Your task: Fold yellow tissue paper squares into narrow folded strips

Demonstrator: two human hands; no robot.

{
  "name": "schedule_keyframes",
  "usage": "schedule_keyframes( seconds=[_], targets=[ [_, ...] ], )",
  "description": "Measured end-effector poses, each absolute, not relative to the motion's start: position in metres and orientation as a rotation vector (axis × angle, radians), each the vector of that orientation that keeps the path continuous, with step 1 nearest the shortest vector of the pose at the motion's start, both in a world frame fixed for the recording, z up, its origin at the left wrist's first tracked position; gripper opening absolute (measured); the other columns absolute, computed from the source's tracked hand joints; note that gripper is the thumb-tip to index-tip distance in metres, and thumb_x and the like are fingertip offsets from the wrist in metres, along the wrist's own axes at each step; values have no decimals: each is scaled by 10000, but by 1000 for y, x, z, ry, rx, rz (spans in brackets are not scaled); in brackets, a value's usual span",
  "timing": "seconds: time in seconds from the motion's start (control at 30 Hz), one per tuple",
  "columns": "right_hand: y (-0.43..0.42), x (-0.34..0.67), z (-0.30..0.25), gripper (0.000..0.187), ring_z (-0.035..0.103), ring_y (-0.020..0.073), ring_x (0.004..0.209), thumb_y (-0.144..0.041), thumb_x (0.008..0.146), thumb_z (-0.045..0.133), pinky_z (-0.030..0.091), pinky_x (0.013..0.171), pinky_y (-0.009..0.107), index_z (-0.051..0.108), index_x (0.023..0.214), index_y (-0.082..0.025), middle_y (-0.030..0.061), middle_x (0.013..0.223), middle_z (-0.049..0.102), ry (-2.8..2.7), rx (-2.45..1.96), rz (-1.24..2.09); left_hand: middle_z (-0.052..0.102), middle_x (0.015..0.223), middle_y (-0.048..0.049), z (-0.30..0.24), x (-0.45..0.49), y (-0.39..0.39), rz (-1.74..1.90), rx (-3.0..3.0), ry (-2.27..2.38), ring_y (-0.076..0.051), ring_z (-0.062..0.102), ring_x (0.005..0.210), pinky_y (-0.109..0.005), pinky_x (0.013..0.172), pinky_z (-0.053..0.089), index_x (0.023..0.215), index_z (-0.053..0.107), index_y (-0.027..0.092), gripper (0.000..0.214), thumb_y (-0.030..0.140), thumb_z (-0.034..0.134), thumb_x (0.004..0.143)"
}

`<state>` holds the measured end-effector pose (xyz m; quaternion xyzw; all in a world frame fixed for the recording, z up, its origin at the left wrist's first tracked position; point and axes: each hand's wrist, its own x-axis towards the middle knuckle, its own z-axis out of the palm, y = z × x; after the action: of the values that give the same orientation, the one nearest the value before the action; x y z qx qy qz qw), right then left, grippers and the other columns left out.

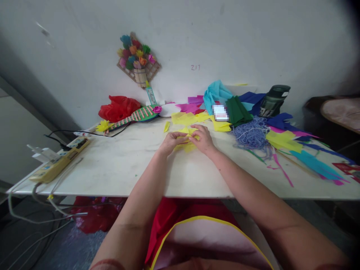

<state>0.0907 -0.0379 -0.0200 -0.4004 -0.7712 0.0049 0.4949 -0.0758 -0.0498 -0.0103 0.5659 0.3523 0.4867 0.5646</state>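
Note:
Both my hands meet over a small piece of yellow crepe paper (188, 146) in the middle of the white table (118, 168). My left hand (171, 141) pinches its left side with curled fingers. My right hand (203, 138) presses and grips its right side, fingers bent. A loose yellow strip (167, 126) lies just beyond them, and more yellow sheets (185, 118) lie further back.
Coloured paper scraps (298, 146), a tangle of blue string (251, 135) and a dark green bottle (274, 100) fill the right side. A red bag (118, 108), a striped paper guitar (135, 116) and a power strip (60, 161) lie left. A paper flower bouquet (137, 60) hangs on the wall.

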Motion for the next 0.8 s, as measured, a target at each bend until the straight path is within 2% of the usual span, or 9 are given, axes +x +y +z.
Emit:
schedule_keyframes(
  seconds=[0.23, 0.3, 0.37, 0.43, 0.53, 0.6, 0.8],
  targets=[
    [-34, 103, -14, 102, 492, 241, 1041, -296, 723, 567, 384, 880, 421, 582, 663, -214, 72, 1102, 575, -1756, -981, 138, 644, 746, -12, -11, -77, -49, 1207, 1272, 816, -127, 609, 708, -381, 833, 480, 810, 663, 114, 331, 280, 751, 536],
    [-32, 108, -12, 145, 498, 234, 1035, -330, 734, 544, 410, 838, 392, 575, 675, -202, 80, 1083, 575, -1664, -998, 223, 652, 783, -21, -11, -77, -48, 1204, 1270, 811, -139, 621, 731, -385, 836, 479, 826, 653, 115, 341, 287, 746, 546],
    [-31, 113, -10, 193, 536, 216, 937, -375, 730, 541, 443, 733, 340, 567, 682, -190, 82, 987, 593, -1569, -1028, 314, 659, 817, -35, -11, -78, -47, 1199, 1273, 804, -155, 633, 749, -386, 832, 479, 848, 640, 114, 354, 293, 740, 559],
    [-33, 117, -8, 246, 550, 169, 714, -425, 728, 535, 437, 615, 293, 549, 666, -187, 51, 779, 598, -1508, -1073, 439, 663, 828, -43, -11, -78, -46, 1205, 1277, 796, -167, 642, 753, -383, 821, 482, 861, 627, 114, 356, 296, 733, 574],
    [-41, 119, -1, 297, 438, 107, 452, -490, 725, 522, 366, 462, 244, 543, 710, -194, -24, 504, 505, -1536, -1046, 766, 664, 828, -48, -11, -79, -46, 1224, 1284, 788, -182, 648, 753, -378, 806, 487, 852, 613, 112, 350, 303, 728, 581],
    [-46, 118, 3, 301, 396, 87, 401, -481, 671, 590, 331, 428, 231, 558, 746, -191, -43, 458, 486, -1595, -986, 882, 665, 821, -48, -11, -79, -46, 1228, 1288, 784, -185, 649, 751, -375, 803, 488, 843, 609, 113, 350, 310, 727, 579],
    [-53, 108, 3, 295, 446, 93, 406, -427, 590, 662, 324, 417, 223, 571, 724, -181, -43, 443, 508, -1720, -967, 951, 662, 792, -34, -10, -78, -47, 1244, 1298, 809, -159, 641, 712, -363, 792, 494, 841, 614, 119, 352, 315, 724, 571]
  ],
)
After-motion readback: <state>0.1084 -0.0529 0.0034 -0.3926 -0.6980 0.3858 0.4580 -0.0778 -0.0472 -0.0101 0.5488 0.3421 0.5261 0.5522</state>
